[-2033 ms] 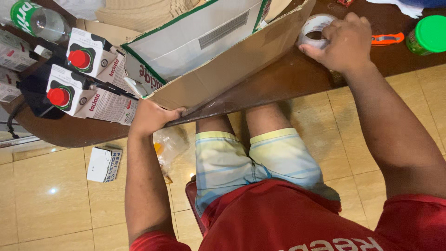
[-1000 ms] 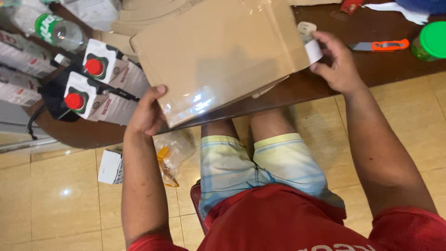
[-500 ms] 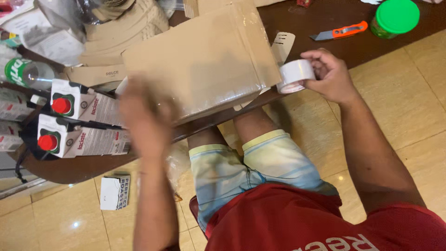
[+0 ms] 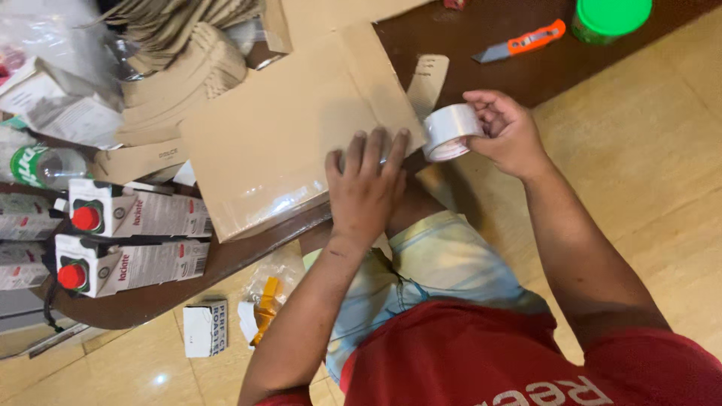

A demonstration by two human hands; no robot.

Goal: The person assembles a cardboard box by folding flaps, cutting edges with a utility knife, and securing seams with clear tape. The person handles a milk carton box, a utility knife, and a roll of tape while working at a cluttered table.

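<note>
A brown cardboard box (image 4: pixel 278 135) lies with its taped flat side up on the dark wooden table (image 4: pixel 526 71). My left hand (image 4: pixel 366 188) rests flat, fingers spread, on the box's near right corner. My right hand (image 4: pixel 505 129) holds a roll of clear packing tape (image 4: pixel 449 132) just off that corner, over the table's edge. A strip of tape runs shiny across the box's face.
Two milk cartons with red caps (image 4: pixel 128 214) (image 4: pixel 124 265) lie at the left beside a green-capped bottle (image 4: pixel 41 165). An orange utility knife (image 4: pixel 519 41) and a green-lidded jar (image 4: pixel 608 16) sit at the far right. A small box (image 4: pixel 204 328) and plastic bag (image 4: pixel 265 301) lie on the tiled floor.
The box was turned over from open side to flat side up. My left hand moved from its left edge to its right corner, and my right hand lifted the tape roll beside it.
</note>
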